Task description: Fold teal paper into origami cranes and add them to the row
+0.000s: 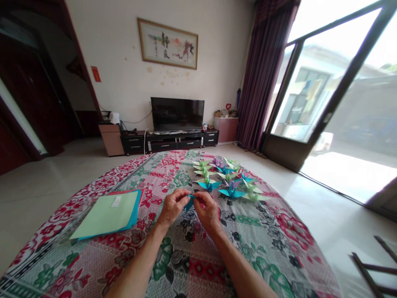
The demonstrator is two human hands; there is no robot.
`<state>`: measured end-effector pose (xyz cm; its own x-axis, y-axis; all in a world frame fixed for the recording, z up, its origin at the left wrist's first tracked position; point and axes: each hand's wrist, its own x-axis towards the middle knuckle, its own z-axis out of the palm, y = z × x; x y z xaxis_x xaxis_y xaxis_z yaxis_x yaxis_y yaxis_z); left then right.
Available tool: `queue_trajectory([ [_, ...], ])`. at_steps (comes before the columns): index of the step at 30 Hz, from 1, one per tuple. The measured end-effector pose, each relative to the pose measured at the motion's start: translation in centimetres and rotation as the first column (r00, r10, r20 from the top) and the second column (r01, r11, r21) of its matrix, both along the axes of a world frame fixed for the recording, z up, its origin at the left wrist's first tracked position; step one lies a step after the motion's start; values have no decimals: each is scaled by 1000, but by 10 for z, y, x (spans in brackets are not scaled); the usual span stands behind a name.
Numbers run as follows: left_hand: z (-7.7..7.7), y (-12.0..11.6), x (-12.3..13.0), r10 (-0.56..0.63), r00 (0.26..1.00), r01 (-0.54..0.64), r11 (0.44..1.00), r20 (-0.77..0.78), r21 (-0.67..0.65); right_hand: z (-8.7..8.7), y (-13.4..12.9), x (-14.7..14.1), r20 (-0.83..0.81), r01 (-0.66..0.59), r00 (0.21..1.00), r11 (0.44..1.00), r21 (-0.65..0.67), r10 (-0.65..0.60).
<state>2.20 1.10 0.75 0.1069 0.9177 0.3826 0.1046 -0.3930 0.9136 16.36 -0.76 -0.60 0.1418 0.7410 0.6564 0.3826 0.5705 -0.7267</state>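
A small piece of folded blue paper (190, 203) is pinched between my two hands above the middle of the table. My left hand (174, 205) grips it from the left with thumb and forefinger. On its other side, my right hand (207, 209) pinches it too, and the fingers hide much of its shape. Just beyond my right hand stand several folded paper cranes in rows, among them a blue crane (232, 191), a pale green crane (253, 192) and a purple crane (218, 162).
A stack of coloured paper sheets (102, 213), pale green on top, lies at the left of the round table. A flowered tablecloth (198, 271) covers the table. Beyond are a television (177, 114) on a low cabinet, a dark curtain (263, 74) and a glass door (313, 95).
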Motion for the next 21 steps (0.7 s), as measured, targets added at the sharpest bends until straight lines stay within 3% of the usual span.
queue_trajectory([
  [11, -3, 3, 0, -3, 996, 7, 999, 94, -48, -11, 6, -6, -303, -151, 948, 977, -148, 101],
  [21, -2, 1, 2, 8, 983, 15, 992, 183, -122, -19, 8, -7, -296, -174, 948, 971, -166, 119],
])
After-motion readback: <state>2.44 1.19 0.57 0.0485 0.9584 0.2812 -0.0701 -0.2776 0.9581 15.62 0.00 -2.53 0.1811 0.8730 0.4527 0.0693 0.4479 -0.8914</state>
